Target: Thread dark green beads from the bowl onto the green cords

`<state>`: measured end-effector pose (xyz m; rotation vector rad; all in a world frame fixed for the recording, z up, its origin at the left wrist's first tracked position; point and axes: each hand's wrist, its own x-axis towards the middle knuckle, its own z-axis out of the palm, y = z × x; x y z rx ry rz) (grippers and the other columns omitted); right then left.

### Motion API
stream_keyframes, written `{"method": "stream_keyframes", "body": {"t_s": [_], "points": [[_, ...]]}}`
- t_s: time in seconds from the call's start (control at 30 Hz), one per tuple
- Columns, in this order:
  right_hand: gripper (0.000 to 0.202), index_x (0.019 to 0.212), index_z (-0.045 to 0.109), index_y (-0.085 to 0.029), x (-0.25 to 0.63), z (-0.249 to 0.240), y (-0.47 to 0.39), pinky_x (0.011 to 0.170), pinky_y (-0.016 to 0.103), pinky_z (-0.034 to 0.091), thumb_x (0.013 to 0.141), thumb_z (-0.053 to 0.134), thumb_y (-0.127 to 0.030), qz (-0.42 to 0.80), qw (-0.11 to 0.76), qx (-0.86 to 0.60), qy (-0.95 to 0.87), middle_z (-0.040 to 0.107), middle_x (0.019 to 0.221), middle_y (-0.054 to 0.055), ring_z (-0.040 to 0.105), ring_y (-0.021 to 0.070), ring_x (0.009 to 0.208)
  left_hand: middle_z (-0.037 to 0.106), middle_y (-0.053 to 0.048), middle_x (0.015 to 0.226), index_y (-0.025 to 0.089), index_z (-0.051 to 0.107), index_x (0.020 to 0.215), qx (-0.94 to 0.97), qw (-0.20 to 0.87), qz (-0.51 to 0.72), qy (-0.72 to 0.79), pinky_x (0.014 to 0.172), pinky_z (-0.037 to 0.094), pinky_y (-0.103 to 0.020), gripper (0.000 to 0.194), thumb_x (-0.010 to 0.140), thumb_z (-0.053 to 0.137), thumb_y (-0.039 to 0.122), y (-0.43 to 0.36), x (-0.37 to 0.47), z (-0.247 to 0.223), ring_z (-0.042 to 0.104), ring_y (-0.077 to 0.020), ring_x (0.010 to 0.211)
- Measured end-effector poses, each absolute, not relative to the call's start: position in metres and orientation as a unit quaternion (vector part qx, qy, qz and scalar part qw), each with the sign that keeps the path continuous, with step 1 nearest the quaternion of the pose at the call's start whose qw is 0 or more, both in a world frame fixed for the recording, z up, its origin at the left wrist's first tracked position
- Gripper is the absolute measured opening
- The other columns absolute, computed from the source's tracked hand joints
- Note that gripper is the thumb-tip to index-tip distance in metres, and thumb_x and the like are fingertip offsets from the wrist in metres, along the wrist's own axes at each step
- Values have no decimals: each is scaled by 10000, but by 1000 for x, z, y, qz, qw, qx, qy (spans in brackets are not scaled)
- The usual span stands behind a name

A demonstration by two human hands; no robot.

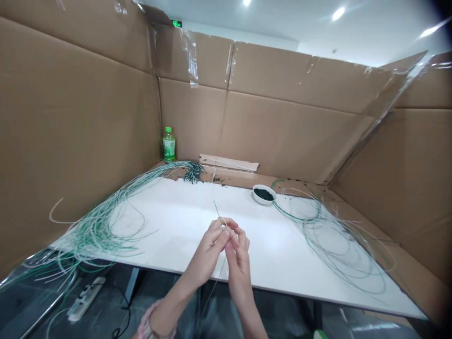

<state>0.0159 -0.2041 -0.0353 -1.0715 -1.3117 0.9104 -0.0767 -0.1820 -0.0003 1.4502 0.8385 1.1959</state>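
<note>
My left hand (213,244) and my right hand (238,249) meet above the front middle of the white table (183,207). Fingertips of both are pinched together around thin strands. A green strand (216,208) sticks up past the left fingers, and a pale one crosses near it. Below the hands a thin pale strand (219,273) hangs down past the table's front edge. Exactly how the strands meet between the fingers is hidden. Both hands are closed.
A large bundle of green and white strands (102,230) spreads along the left side, its dark tips at the back. Looser coils (339,245) lie at the right. A white bowl (257,199) holds small dark pieces. Cardboard walls (282,122) surround the table; a green bottle (169,147) stands back left.
</note>
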Motion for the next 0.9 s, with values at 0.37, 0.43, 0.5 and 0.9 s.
{"method": "stream_keyframes", "body": {"t_s": [0.37,0.43,0.5,0.9], "points": [[204,901,690,-251,55,-14,-212,937,404,405,857,523,-359,418,519,-414,-620,649,1008,66,558,234,1035,242,54,540,182,313,554,513,724,336,315,485,168,-257,490,826,433,572,-213,-93,-23,203,-84,491],[233,894,715,-251,50,-11,-213,954,412,408,869,510,-358,469,483,-378,-636,678,995,63,561,228,1055,242,56,541,178,300,551,490,746,329,308,486,134,-261,506,812,454,583,-220,-94,-27,188,-75,491],[269,874,728,-259,46,-13,-214,977,431,395,886,482,-366,502,477,-351,-630,702,977,55,556,228,1088,238,58,529,176,294,544,470,766,330,290,477,126,-261,512,813,460,579,-224,-93,-31,189,-69,478],[383,783,669,-206,47,-18,-217,991,384,347,938,369,-388,557,468,-326,-604,715,912,61,537,210,1114,206,73,460,179,273,515,431,854,221,192,422,99,-244,515,819,476,542,-230,-91,-42,157,-48,412]]}}
